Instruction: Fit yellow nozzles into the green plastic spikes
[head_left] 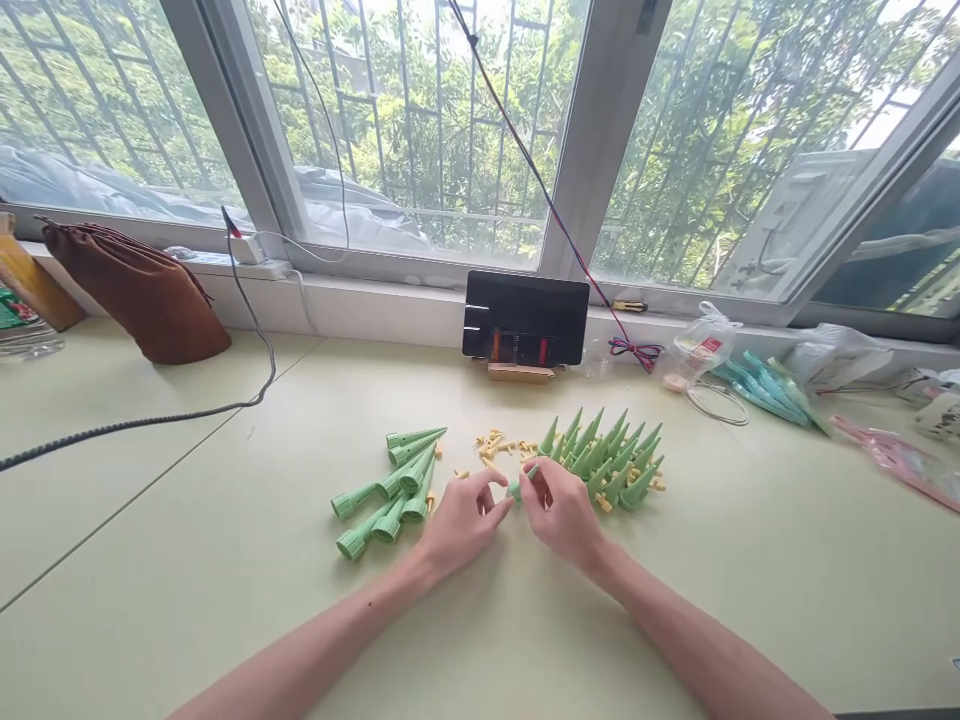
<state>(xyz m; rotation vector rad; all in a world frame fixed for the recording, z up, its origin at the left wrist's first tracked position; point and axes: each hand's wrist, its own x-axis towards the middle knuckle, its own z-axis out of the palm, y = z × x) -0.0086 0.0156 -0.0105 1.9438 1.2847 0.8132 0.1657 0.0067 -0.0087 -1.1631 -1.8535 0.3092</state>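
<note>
Over the middle of the table, my right hand [559, 505] is closed in a pinch on a small green plastic cone [514, 491], tilted, with its pointed end up and to the right. My left hand [463, 518] is just left of the cone's wide end, thumb and index finger curved but apart; whether they touch the cone I cannot tell. Left of it lie several loose hollow green cones [390, 485]. Beyond my hands are scattered small yellow plastic pieces [493, 442]. On the right, green cones [615, 450] stand upright in rows, with yellow pieces at their sides.
A dark tablet [526, 315] leans on a cardboard stand [521, 373] by the window sill. To the left are a brown pouch [142, 290] and a black cable [150, 425]. At the right back lie plastic bags [701, 345] and a blue-green packet [772, 388].
</note>
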